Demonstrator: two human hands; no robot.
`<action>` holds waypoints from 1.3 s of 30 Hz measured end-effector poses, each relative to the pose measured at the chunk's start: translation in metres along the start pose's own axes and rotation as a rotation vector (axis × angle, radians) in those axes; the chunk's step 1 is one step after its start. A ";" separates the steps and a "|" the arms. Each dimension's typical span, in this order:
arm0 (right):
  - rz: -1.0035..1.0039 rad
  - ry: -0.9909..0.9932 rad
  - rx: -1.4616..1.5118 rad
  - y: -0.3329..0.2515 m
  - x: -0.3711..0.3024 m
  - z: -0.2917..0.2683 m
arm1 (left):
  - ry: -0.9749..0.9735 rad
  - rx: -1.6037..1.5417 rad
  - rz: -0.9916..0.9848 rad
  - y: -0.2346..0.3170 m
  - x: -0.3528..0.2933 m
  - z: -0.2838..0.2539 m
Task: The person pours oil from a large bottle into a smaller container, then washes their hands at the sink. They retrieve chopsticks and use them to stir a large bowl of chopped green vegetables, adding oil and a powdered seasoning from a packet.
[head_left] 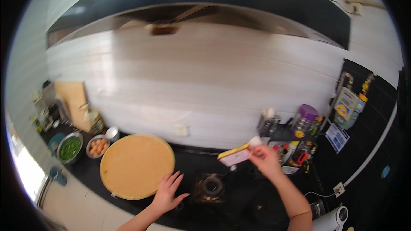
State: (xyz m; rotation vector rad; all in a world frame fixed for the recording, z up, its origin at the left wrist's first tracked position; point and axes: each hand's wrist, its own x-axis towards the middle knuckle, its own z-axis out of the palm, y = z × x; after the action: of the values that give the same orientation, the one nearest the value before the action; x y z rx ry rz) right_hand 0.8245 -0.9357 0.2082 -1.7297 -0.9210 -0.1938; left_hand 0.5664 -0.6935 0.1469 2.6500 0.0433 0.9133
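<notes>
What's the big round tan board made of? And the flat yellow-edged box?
The big round tan board looks like matte wood or bamboo, from its warm colour; no grain shows clearly. The flat yellow-edged box seems smooth printed cardboard, given its straight edges and coloured sides.

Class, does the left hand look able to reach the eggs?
Probably yes, with a stretch: the left hand looks empty, and the flat tan board between leaves the way over to the eggs free.
</notes>
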 end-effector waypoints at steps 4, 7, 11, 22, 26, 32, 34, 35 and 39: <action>0.078 -0.304 0.183 -0.058 -0.082 0.153 | 0.110 0.035 -0.054 0.012 -0.027 -0.036; 0.137 -0.474 0.483 -0.106 -0.128 0.254 | 0.224 0.143 -0.168 -0.025 -0.093 -0.062; 0.336 -0.721 0.657 -0.167 -0.157 0.344 | 0.247 0.254 -0.292 -0.075 -0.179 -0.137; -0.459 -0.622 0.340 -0.271 -0.180 0.528 | 0.335 0.483 -0.842 -0.154 -0.335 -0.242; 0.045 -0.795 0.677 -0.255 -0.168 0.589 | 0.316 0.436 -0.929 -0.217 -0.365 -0.244; -0.012 -0.615 0.489 -0.233 -0.121 0.668 | 0.264 0.343 -0.979 -0.343 -0.378 -0.243; -0.001 -0.564 0.388 -0.226 -0.103 0.696 | 0.243 0.317 -0.988 -0.394 -0.368 -0.245; 0.022 -0.571 0.364 -0.221 -0.095 0.709 | 0.202 0.305 -1.004 -0.419 -0.362 -0.243; 0.094 -0.611 0.297 -0.218 -0.067 0.745 | 0.086 0.307 -1.004 -0.499 -0.336 -0.238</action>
State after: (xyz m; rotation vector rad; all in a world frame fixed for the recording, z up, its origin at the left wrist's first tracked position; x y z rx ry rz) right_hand 0.4032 -0.2983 0.0547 -1.5647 -1.2272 0.5388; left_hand 0.1956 -0.1967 -0.0381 2.3102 1.4659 0.6648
